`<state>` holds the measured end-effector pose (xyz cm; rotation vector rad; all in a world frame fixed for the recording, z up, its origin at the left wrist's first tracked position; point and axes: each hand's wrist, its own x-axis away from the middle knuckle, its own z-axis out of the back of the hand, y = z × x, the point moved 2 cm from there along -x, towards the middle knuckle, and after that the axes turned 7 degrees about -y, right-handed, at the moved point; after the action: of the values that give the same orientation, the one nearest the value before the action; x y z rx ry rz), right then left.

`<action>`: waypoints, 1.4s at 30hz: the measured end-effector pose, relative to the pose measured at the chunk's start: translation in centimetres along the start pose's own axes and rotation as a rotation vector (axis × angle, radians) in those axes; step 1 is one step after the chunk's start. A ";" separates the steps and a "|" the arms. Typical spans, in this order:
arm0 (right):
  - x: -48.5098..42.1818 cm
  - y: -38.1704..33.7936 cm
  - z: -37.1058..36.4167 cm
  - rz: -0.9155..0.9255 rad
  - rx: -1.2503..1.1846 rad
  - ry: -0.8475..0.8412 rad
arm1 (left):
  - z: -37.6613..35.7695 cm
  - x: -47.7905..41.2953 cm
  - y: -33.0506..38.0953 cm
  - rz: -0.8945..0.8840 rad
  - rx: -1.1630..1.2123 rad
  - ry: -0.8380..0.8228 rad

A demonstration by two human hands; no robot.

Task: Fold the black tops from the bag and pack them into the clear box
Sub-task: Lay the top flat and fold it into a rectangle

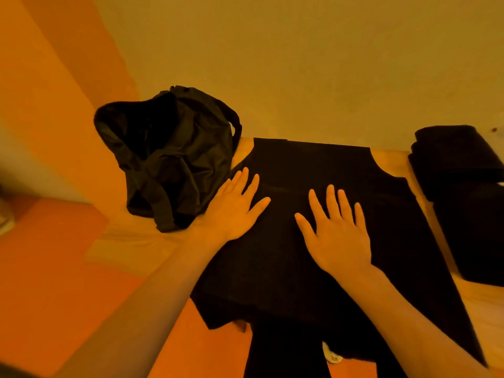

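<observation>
At the near edge of the tabletop the hem of a black top hangs a little over. The rest lies spread flat across the middle. Both hands rest palm-down on it, the left hand at the top's left edge and the right hand near its centre. Their fingers are straight and spread, pressing the cloth and holding nothing.

This looks like the smoothing step, before any fold of the body is made. The next move likely calls for pinching a side edge or the hem and carrying it over squarely while the other hand pins the cloth.

Further back, the bag slumps at the far left corner, just beside the top. At the right edge sits a dark stack, probably folded tops. In this dim light I cannot tell whether the clear box is under them.
</observation>
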<state>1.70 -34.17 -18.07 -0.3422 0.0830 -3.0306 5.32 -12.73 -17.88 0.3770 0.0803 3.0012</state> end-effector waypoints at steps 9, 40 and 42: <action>1.4 0.6 0.3 0.015 0.011 -0.032 | 0.8 -2.2 0.4 0.179 -0.015 0.041; 15.7 9.1 -1.5 -0.049 -0.252 0.203 | -4.3 17.1 6.8 0.147 0.175 0.301; 18.2 10.1 -1.6 -0.066 -0.337 0.303 | -5.8 18.9 5.9 0.163 0.227 0.402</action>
<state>-15.46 -45.84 -16.27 0.0994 0.6188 -3.1016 -14.99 -16.50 -18.54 -0.2187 0.4465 3.1892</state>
